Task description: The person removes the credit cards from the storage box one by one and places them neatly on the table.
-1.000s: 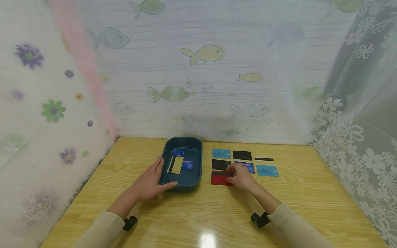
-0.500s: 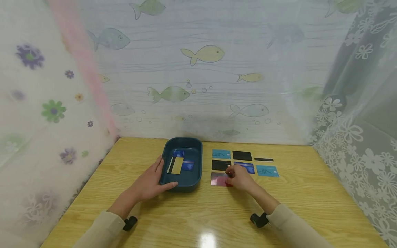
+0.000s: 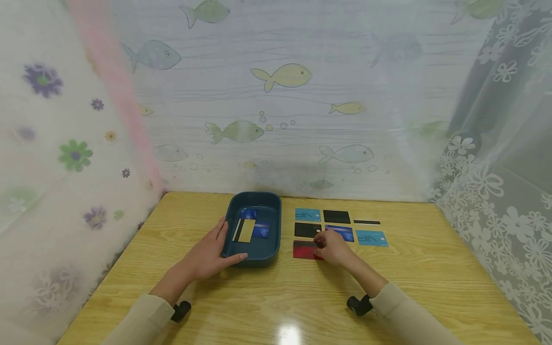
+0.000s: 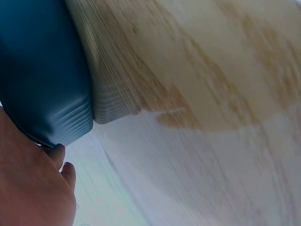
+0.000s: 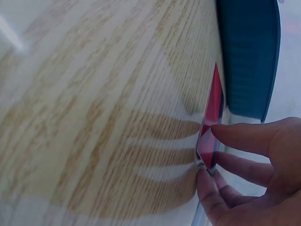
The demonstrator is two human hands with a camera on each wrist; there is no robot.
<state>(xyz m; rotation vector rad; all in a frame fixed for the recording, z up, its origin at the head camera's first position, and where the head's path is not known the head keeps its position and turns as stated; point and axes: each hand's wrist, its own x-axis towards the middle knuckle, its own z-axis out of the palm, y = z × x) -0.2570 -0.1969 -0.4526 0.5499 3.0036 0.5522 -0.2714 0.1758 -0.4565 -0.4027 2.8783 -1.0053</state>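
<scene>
Pinching red card (image 3: 303, 251), right hand (image 3: 335, 247); nearby, light-blue "VIP" card (image 3: 373, 238)

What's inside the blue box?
In the blue box I can see a gold card with a dark stripe and parts of two blue cards. The gold card covers some of them, so I can't tell whether anything else hides underneath.

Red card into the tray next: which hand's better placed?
Probably the right hand: it pinches the red card, while the left hand rests against the tray, on the side away from the card.
</scene>
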